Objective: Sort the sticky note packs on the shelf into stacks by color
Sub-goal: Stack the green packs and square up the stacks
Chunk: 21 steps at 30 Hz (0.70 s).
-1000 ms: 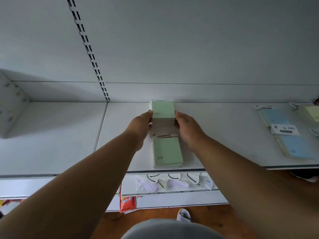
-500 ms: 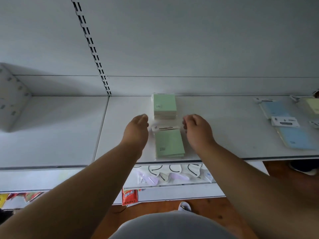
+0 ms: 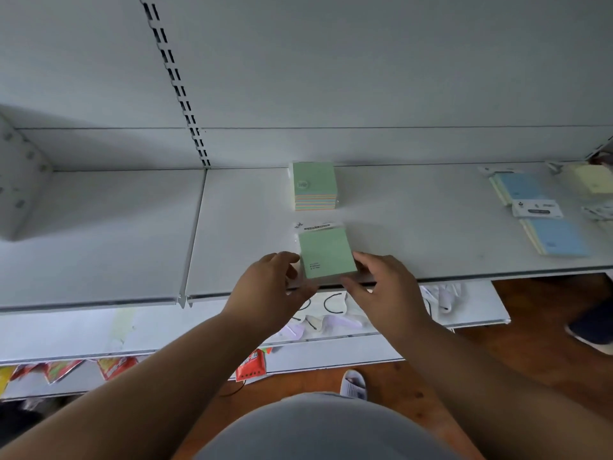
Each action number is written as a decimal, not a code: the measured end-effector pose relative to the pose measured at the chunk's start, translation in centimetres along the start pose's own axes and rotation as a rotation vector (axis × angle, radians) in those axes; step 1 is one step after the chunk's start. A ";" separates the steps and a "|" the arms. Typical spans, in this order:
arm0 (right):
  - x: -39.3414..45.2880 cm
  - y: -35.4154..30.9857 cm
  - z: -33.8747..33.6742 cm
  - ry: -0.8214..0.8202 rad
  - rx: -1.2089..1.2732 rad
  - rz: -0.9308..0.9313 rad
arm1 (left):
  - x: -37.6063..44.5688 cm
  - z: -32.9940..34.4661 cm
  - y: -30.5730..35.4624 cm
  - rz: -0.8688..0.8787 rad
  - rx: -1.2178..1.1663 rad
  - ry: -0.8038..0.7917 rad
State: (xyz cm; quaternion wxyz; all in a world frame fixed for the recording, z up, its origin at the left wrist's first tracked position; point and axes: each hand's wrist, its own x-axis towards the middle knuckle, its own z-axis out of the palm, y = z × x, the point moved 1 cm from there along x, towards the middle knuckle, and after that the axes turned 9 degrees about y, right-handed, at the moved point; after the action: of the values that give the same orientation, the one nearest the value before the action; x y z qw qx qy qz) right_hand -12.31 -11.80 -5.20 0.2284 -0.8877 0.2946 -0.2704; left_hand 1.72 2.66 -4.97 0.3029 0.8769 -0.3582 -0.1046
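Fingers, left: the left hand (image 3: pixel 268 287) sits at the left edge of the near green pack (image 3: pixel 326 252), fingers (image 3: pixel 282 258) loosely curved toward it; whether they grip it or only touch is hard to tell, since the hand is blurred.
Fingers, right: the right hand (image 3: pixel 384 287) sits at the pack's right edge, fingers (image 3: pixel 363 258) curved beside it and thumb under its near corner; contact looks likely, but a firm grip does not show.
Near green pack: lies flat at the front edge of the shelf (image 3: pixel 414 234), between the two hands, with a white header card (image 3: pixel 316 225) at its far end.
Green stack: a taller green-topped stack (image 3: pixel 315 185) stands farther back on the same shelf, near the back wall, apart from the near pack; its side shows thin coloured layers.
Blue packs: two blue packs (image 3: pixel 544 214) lie end to end at the right of the shelf, a white label card (image 3: pixel 537 208) across where they meet.
Yellow pack: a pale yellow pack (image 3: pixel 593 182) lies at the far right, partly cut off by the frame edge.
Lower shelf: a lower shelf (image 3: pixel 471 313) below carries white packets with black curved marks.
Floor: a slipper (image 3: pixel 354 383) shows on the wooden floor (image 3: pixel 530 343).
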 end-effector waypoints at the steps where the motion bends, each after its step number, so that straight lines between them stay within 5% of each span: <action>1: -0.1 -0.2 0.1 0.023 -0.004 -0.031 | 0.0 0.0 0.0 0.010 0.013 -0.001; 15: 0.0 1.3 0.9 0.055 0.027 0.010 | 1.0 -0.2 -0.1 0.001 0.024 0.032; 21: 0.3 2.4 1.2 0.057 -0.084 -0.118 | 0.5 -0.2 -0.4 0.125 0.250 0.011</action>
State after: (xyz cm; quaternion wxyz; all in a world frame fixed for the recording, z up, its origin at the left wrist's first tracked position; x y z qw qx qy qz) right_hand -12.38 -13.48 -7.34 0.1663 -0.9042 0.2593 -0.2960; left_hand 2.39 2.58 -5.03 0.1992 0.8844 -0.4207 -0.0352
